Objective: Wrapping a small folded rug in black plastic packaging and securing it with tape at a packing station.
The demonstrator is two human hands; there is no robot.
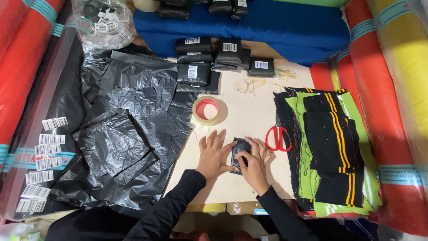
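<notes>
Black plastic-wrapped packet [241, 155] on the beige table [249, 116], between both hands. Left hand [214, 155] flat, fingers spread, thumb at the packet's edge. Right hand [256, 164] presses down on it, fingers together. Red scissors [277, 137] just right; tape roll [206, 110] above.

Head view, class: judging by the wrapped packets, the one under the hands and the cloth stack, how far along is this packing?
Done: several labelled black packets lie at the table's far side. In hand: the left hand and right hand press one small black packet flat, no label visible. Left: a stack of black-and-green fabric pieces unwrapped, plus loose black bags and label stickers.
</notes>
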